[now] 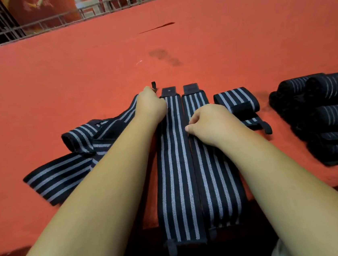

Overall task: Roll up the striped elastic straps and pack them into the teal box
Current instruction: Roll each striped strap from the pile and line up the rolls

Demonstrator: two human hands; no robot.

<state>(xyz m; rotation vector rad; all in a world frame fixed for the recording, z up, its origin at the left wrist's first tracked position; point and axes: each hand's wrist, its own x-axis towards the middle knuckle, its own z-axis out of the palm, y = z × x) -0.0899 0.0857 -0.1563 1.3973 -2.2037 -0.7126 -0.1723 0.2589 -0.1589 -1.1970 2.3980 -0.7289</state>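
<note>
My left hand (150, 105) is clenched on the far end of the loose strap (63, 173), which trails crumpled to that hand's outer side. My right hand (207, 121) is curled on the right strap (215, 175), with the thumb pinching its inner edge. Between my hands lies the middle strap (175, 169), flat and touching the right strap. Both overhang the near edge of the desk (176, 49). Beyond my right hand sit a half-rolled strap (234, 99) and, further out, the rolled straps (330, 113). The teal box is not in view.

Step in hand, as I judge it: straightening straps for rolling.
1. Pull the loose strap straight, parallel to the others.
2. Flatten any twists first.
3. Start each roll at one end, edges aligned, with even tension. Slack elastic will likely spring open.
</note>
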